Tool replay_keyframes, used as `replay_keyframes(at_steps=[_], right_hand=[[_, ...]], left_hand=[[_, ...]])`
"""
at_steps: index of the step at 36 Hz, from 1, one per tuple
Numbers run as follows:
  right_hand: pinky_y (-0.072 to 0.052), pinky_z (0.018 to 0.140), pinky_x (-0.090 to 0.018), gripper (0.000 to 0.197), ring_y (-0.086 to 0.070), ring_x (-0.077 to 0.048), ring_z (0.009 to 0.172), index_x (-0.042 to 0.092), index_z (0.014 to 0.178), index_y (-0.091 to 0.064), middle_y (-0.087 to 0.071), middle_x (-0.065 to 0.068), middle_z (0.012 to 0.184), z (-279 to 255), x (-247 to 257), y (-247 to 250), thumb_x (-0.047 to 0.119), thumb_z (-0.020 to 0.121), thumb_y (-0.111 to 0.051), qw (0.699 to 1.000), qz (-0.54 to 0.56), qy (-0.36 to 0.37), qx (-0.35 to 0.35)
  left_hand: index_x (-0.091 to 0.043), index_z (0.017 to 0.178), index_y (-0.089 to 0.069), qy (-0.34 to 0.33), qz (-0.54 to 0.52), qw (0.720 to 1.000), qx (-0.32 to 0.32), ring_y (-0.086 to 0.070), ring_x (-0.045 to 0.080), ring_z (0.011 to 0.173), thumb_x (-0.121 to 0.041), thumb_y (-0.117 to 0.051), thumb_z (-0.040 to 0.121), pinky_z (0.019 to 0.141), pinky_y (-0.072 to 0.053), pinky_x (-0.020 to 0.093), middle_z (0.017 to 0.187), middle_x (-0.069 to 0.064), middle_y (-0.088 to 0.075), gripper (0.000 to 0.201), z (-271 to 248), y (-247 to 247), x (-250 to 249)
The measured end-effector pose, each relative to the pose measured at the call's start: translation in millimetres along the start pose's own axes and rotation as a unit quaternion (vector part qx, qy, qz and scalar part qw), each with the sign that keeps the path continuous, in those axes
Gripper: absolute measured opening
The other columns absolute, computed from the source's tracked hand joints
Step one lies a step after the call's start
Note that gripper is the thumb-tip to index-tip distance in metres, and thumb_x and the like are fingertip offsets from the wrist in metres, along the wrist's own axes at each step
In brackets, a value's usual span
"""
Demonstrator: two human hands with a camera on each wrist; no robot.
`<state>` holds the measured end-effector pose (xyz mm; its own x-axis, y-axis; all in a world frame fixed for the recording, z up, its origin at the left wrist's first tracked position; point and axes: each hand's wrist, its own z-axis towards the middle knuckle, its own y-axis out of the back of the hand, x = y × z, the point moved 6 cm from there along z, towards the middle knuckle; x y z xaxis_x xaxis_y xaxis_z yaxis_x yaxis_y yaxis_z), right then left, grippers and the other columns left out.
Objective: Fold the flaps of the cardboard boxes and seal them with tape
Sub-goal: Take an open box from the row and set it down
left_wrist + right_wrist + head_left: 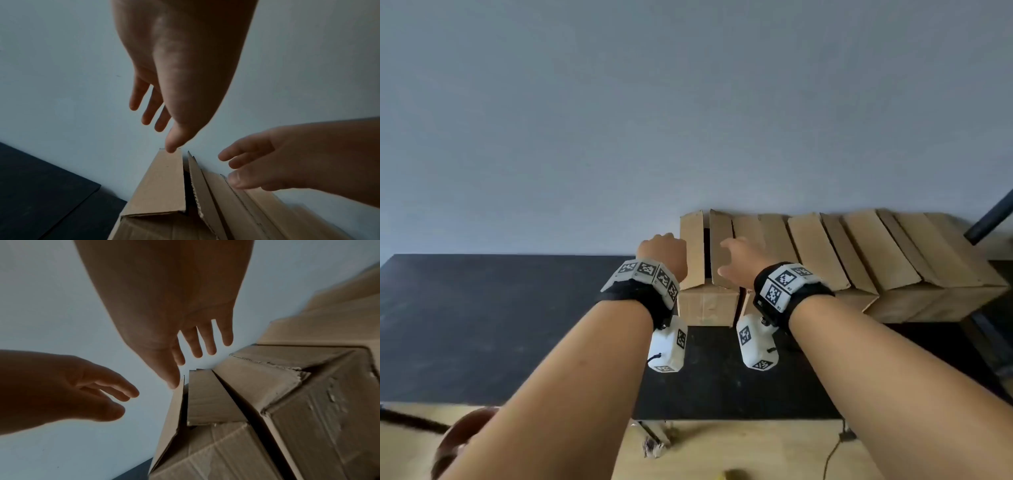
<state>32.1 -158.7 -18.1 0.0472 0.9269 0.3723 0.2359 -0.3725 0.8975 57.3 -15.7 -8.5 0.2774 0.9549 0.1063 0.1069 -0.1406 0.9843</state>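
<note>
While both hands reach forward, the scene reads as follows.
Left hand: fingers spread and relaxed, holding nothing; thumb tip at the far end of the left flap.
Right hand: fingers loose and apart, holding nothing, above the right flap.
Leftmost box: on the dark table, against the wall, flaps raised.
Other boxes: in a row to its right.
</note>
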Motion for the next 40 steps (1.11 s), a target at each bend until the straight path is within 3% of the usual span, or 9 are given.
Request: replay_keyframes(at_steps=[5, 10, 13, 15, 18, 24, 30, 35, 40], right_hand=[[-0.044, 0.098, -0.038, 0.056, -0.049, -0.027, 0.129, 0.017, 0.15, -0.034, -0.034, -0.008, 0.153, 34.1, -13.5, -0.3, 0.027, 0.099, -0.054, 0.999, -0.014, -0.01, 0.035], [-0.043, 0.102, -0.039, 0.051, -0.048, -0.028, 0.129, 0.016, 0.146, -0.039, -0.038, -0.008, 0.15, 60.2, -18.5, -15.7, 0.033, 0.099, -0.05, 0.997, -0.06, 0.0, 0.043], [-0.039, 0.106, -0.043, 0.049, -0.048, -0.03, 0.128, 0.017, 0.141, -0.044, -0.046, -0.008, 0.144, 67.7, -23.5, -26.6, 0.04, 0.098, -0.048, 0.993, -0.109, 0.008, 0.045], [-0.035, 0.108, -0.044, 0.05, -0.046, -0.03, 0.129, 0.017, 0.14, -0.045, -0.05, -0.009, 0.141, 71.1, -27.1, -32.8, 0.043, 0.097, -0.046, 0.99, -0.131, 0.012, 0.048], [-0.029, 0.112, -0.044, 0.051, -0.041, -0.032, 0.132, 0.017, 0.142, -0.043, -0.046, -0.011, 0.143, 75.7, -31.2, -41.7, 0.043, 0.098, -0.045, 0.989, -0.135, 0.016, 0.052], [-0.02, 0.117, -0.042, 0.047, -0.028, -0.036, 0.139, 0.016, 0.141, -0.044, -0.037, -0.014, 0.147, 73.8, -29.2, -51.8, 0.037, 0.099, -0.047, 0.991, -0.123, 0.014, 0.045], [-0.029, 0.115, -0.042, 0.047, -0.025, -0.034, 0.144, 0.018, 0.143, -0.042, -0.026, -0.011, 0.154, 64.7, -20.7, -64.7, 0.022, 0.097, -0.048, 0.996, -0.063, -0.009, 0.06], [-0.045, 0.101, -0.037, 0.051, -0.047, -0.031, 0.131, 0.018, 0.146, -0.04, -0.01, -0.007, 0.163, 49.3, -9.0, -74.8, 0.015, 0.096, -0.049, 0.996, -0.035, -0.018, 0.076], [-0.046, 0.1, -0.036, 0.067, -0.045, -0.027, 0.134, 0.022, 0.151, -0.034, -0.003, -0.004, 0.165, 25.0, 5.5, -87.7, 0.002, 0.089, -0.047, 0.997, 0.003, -0.013, 0.082]], left_hand=[[-0.019, 0.133, -0.049, 0.025, -0.013, 0.999, 0.03, -0.054, 0.024, 0.113, -0.015, -0.045, 0.092, 0.085, -0.046, 0.035, 0.124, 0.004, -0.054, 0.041, 26.7, -18.5, -2.3], [-0.021, 0.135, -0.041, 0.049, -0.031, 0.997, 0.059, -0.053, 0.027, 0.113, -0.023, -0.041, 0.097, 0.074, -0.042, 0.036, 0.124, 0.006, -0.052, 0.038, 43.5, -47.0, -3.5], [-0.024, 0.141, -0.032, 0.059, -0.082, 0.991, 0.089, -0.051, 0.03, 0.118, -0.028, -0.04, 0.098, 0.083, -0.046, 0.041, 0.134, 0.009, -0.048, 0.044, 47.3, -60.5, -7.3], [-0.026, 0.145, -0.024, 0.057, -0.115, 0.985, 0.116, -0.051, 0.032, 0.12, -0.021, -0.037, 0.096, 0.091, -0.048, 0.044, 0.137, 0.012, -0.045, 0.05, 50.6, -69.7, -10.9], [-0.023, 0.146, -0.017, 0.05, -0.15, 0.978, 0.139, -0.052, 0.034, 0.115, -0.015, -0.034, 0.093, 0.092, -0.048, 0.047, 0.13, 0.017, -0.048, 0.055, 53.9, -77.6, -16.9], [-0.025, 0.147, -0.023, 0.083, -0.225, 0.963, 0.123, -0.057, 0.033, 0.106, -0.024, -0.041, 0.098, 0.09, -0.05, 0.044, 0.132, 0.017, -0.04, 0.052, 49.8, -89.5, -12.7], [-0.025, 0.147, -0.028, 0.08, -0.253, 0.959, 0.098, -0.059, 0.029, 0.1, -0.029, -0.048, 0.097, 0.085, -0.05, 0.036, 0.132, 0.015, -0.04, 0.054, 35.9, -96.1, -2.7], [-0.022, 0.142, -0.033, 0.078, -0.245, 0.962, 0.091, -0.059, 0.027, 0.097, -0.036, -0.051, 0.095, 0.086, -0.052, 0.038, 0.129, 0.014, -0.041, 0.052, 11.8, -100.3, 5.6], [-0.016, 0.125, -0.039, 0.071, -0.212, 0.971, 0.087, -0.056, 0.026, 0.086, -0.041, -0.052, 0.093, 0.077, -0.053, 0.038, 0.12, 0.012, -0.043, 0.042, -20.0, -104.8, 11.5]])
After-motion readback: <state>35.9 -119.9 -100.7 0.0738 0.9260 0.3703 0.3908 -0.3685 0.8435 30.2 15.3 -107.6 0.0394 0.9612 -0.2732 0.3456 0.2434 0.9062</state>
